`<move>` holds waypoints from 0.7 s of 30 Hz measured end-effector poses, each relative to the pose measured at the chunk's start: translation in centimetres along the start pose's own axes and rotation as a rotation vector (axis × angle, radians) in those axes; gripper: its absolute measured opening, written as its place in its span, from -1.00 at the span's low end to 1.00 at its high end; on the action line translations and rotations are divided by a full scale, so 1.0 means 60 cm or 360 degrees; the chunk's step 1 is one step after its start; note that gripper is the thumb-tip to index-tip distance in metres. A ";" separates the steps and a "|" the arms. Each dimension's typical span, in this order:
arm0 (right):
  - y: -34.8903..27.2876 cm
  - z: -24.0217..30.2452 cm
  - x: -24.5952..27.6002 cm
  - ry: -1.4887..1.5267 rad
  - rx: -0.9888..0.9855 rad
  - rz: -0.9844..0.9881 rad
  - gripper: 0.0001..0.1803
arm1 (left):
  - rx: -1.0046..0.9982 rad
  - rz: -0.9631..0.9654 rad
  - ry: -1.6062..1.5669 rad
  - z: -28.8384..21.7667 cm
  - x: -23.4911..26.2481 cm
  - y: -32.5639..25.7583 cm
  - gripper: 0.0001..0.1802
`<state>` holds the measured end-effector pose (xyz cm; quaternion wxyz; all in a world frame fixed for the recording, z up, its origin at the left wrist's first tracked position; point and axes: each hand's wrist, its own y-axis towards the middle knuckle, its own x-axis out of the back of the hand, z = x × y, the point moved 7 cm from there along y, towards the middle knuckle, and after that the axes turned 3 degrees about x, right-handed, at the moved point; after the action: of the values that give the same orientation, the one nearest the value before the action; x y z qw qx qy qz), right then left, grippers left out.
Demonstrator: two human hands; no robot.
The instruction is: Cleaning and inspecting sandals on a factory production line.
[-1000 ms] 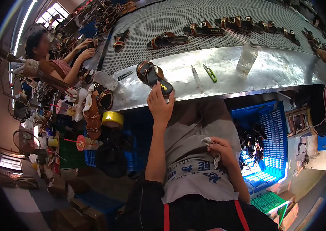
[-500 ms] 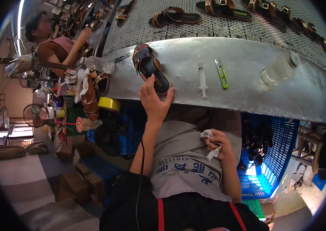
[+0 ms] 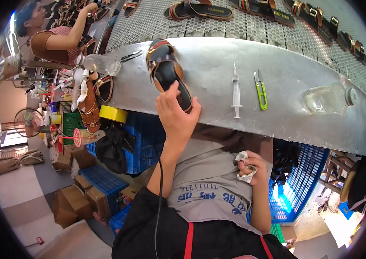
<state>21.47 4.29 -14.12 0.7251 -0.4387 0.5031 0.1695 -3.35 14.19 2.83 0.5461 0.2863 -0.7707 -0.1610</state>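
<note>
A black sandal (image 3: 167, 71) with a striped strap lies on the metal ledge, its heel end toward me. My left hand (image 3: 176, 115) grips that heel end, thumb at the side edge and fingers over the insole. Low over my apron, my right hand (image 3: 255, 167) is closed on a crumpled white cloth (image 3: 244, 156), which sticks out at both ends of the fist. To the right of the sandal lie a clear syringe (image 3: 235, 93) and green-handled thread snips (image 3: 261, 93).
Sandals (image 3: 200, 11) stand along the perforated conveyor (image 3: 217, 29) beyond the ledge. A clear glass bottle (image 3: 327, 100) lies at the right. Yellow tape (image 3: 113, 114) sits by the left edge, a blue crate (image 3: 297, 194) below right. A co-worker (image 3: 53, 41) works at far left.
The whole view has shifted a little, so the ledge and its tools sit differently in it. My left hand stays on the sandal, and my right still holds the cloth.
</note>
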 end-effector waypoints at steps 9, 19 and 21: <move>0.031 -0.026 -0.076 -0.0364 0.0105 0.0126 -0.69 | -0.0005 0.0313 -0.0465 0.049 0.089 -0.063 -0.21; -0.105 0.122 -0.232 -0.0882 0.1505 0.0172 -0.70 | 0.0113 0.0135 -0.0527 0.105 0.087 -0.065 -0.29; -0.112 0.141 -0.252 -0.0987 0.1614 0.0075 -0.71 | 0.0061 -0.0040 -0.0363 0.096 0.124 -0.056 -0.40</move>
<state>24.39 10.37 3.21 0.9533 0.0438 0.2956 0.0443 -9.62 6.59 4.46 0.4472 0.2860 -0.8271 -0.1846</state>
